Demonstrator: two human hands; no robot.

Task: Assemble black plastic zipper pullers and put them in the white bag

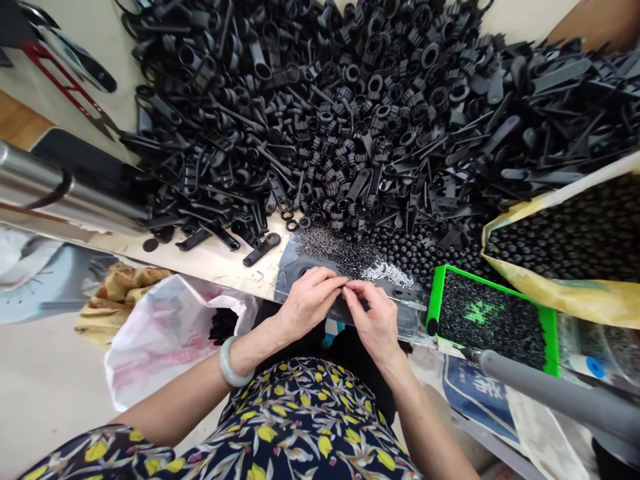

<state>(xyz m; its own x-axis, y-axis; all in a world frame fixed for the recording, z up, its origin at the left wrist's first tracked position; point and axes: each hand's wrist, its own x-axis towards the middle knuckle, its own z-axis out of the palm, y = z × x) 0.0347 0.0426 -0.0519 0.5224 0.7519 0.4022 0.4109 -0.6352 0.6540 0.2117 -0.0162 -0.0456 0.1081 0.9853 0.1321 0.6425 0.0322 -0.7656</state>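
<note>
My left hand (311, 301) and my right hand (373, 319) meet at their fingertips over the near edge of the table. Each hand has its thumb and fingers pressed together in a pinch. Whatever lies between the fingertips is too small to make out. Just beyond them, small silver pins (387, 272) lie beside a heap of tiny dark parts (333, 250) on a grey sheet (287, 267). Round black beads (417, 248) spread to the right of these. A large pile of black plastic parts (320, 113), with rings and levers, covers the table behind.
A green tray (551, 333) of small black parts stands at the right, below a yellow-edged bag (600, 300) of black balls. A metal cylinder (95, 197) and red-handled tool (63, 83) lie left. A white bag (155, 347) hangs below the table's front edge.
</note>
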